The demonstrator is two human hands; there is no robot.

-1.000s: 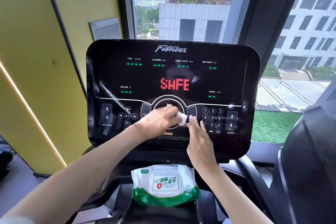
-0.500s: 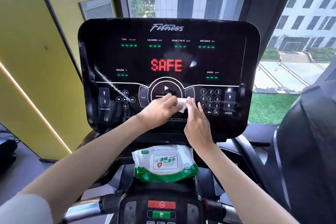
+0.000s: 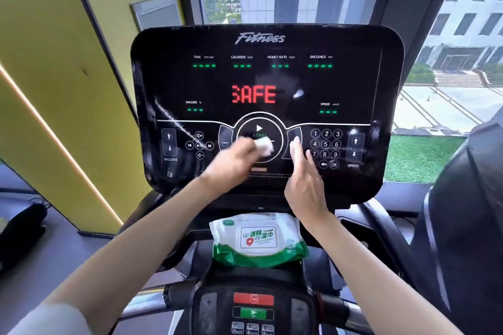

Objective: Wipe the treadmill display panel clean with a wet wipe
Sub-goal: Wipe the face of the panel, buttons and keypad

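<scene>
The left grip [image 3: 234, 160], blurred, grasps a wadded white wipe [image 3: 265, 145] and presses it on the round START button at the lower middle of the panel [image 3: 353, 84]. The right grip [image 3: 304, 182] is released: its straight fingers lie flat on the panel, just right of the button and beside the number keys.

The job looks partly done at best. A pale streak [image 3: 174, 122] crosses the panel's left side and a light smudge [image 3: 298, 94] sits right of the red SAFE; either may be glare. The top readouts and both arrow pads look still to be wiped.

Count: one panel, one wipe out, one wipe pack [image 3: 258, 242] below centre frame, two grips.
</scene>
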